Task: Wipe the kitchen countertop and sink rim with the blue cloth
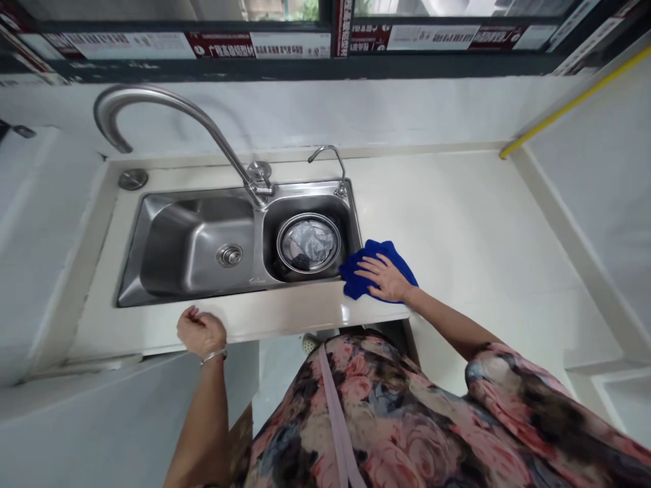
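Note:
Under my right hand a crumpled blue cloth lies on the cream countertop, touching the sink's right front corner. The fingers of that hand are stretched out and spread flat over the cloth. My left hand, with a bracelet at the wrist, rests at the counter's front edge, left of centre. Its fingers are curled in, and whatever they might hold is hidden. Between the hands sits a double steel sink. A round steel strainer basket with a greyish crumpled thing and something dark inside stands in the right basin.
A tall curved faucet arches over the left basin, and a small thin tap rises behind the right one. A round metal cap is set in the back left corner. A yellow pipe runs along the right wall.

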{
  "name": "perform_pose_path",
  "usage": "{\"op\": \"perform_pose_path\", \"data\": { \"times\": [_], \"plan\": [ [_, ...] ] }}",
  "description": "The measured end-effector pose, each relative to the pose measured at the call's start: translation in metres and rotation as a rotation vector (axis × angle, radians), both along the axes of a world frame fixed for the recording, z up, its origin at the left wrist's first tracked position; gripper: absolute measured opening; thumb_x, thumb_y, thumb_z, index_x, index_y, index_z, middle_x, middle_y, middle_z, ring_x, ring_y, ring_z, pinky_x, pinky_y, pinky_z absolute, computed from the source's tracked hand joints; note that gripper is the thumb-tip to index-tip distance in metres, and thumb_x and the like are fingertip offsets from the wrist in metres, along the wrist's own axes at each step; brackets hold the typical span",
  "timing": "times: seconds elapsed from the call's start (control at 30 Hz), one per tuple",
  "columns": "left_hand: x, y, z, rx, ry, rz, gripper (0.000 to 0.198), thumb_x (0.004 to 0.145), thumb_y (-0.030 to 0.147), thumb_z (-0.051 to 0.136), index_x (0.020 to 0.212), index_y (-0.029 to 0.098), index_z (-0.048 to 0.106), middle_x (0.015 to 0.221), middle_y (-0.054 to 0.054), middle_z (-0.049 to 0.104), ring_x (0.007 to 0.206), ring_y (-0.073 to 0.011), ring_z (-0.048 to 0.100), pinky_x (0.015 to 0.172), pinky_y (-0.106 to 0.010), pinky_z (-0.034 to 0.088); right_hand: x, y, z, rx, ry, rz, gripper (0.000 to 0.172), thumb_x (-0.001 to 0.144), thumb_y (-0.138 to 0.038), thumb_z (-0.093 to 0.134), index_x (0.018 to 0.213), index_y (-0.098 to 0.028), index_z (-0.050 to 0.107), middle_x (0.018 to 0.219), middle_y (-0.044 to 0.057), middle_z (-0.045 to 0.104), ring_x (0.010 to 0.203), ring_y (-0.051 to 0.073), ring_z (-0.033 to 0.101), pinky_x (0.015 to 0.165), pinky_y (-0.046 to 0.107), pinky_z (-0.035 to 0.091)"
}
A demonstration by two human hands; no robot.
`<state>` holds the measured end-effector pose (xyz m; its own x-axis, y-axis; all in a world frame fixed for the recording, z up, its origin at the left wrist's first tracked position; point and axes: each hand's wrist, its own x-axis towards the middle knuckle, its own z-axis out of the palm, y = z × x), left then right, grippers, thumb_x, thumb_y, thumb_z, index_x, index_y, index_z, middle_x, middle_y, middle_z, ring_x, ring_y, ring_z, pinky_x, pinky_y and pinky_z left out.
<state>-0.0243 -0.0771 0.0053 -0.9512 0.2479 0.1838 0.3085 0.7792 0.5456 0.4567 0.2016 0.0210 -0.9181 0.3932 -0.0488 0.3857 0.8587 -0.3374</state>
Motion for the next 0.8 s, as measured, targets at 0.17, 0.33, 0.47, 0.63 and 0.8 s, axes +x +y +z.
{"op": "perform_pose_path", "data": {
  "times": [0.17,0.33,0.47,0.63,0.8],
  "plan": [
    [0.011,0.003,-0.006,-0.011,0.104,-0.008,0.039,0.088,0.027,0.05,0.118,0.013,0.071,0.111,-0.015,0.069,0.114,-0.0329,0.061,0.109,-0.051,0.046,-0.019,0.06,-0.007,0.087,0.065,-0.087,0.061,0.096,-0.032,0.059,0.158,-0.027,0.061,0.173,0.008,0.048,0.162,0.035,0.036,0.134,0.063,0.019],
    [0.02,0.001,-0.009,-0.026,0.214,-0.01,0.036,0.091,0.027,0.044,0.109,0.015,0.073,0.113,-0.017,0.068,0.114,-0.033,0.061,0.107,-0.052,0.045,-0.047,0.122,-0.012,0.149,0.06,-0.314,0.062,0.102,-0.033,0.05,0.164,-0.026,0.053,0.177,0.009,0.039,0.162,0.035,0.036,0.132,0.063,0.022],
    [0.016,-0.004,-0.013,-0.046,0.24,-0.004,0.036,0.092,0.029,0.044,0.109,0.017,0.074,0.112,-0.016,0.069,0.109,-0.033,0.062,0.103,-0.052,0.048,-0.076,0.173,-0.017,0.206,0.048,-0.572,0.061,0.106,-0.034,0.042,0.166,-0.023,0.049,0.177,0.011,0.039,0.162,0.037,0.035,0.13,0.067,0.023],
    [0.007,-0.014,-0.021,-0.106,0.304,-0.028,0.033,0.091,0.028,0.047,0.11,0.018,0.073,0.111,-0.017,0.07,0.105,-0.034,0.062,0.098,-0.053,0.05,-0.115,0.235,-0.018,0.238,0.011,-0.607,0.063,0.105,-0.033,0.042,0.167,-0.024,0.046,0.176,0.01,0.041,0.161,0.039,0.032,0.128,0.07,0.022],
    [0.007,-0.019,-0.018,-0.166,0.288,-0.031,0.031,0.092,0.028,0.048,0.111,0.02,0.071,0.11,-0.015,0.069,0.104,-0.0337,0.062,0.098,-0.053,0.051,-0.155,0.296,-0.016,0.213,0.048,-0.392,0.058,0.106,-0.032,0.042,0.162,-0.028,0.054,0.171,0.009,0.049,0.159,0.039,0.033,0.126,0.069,0.022]
  ]
}}
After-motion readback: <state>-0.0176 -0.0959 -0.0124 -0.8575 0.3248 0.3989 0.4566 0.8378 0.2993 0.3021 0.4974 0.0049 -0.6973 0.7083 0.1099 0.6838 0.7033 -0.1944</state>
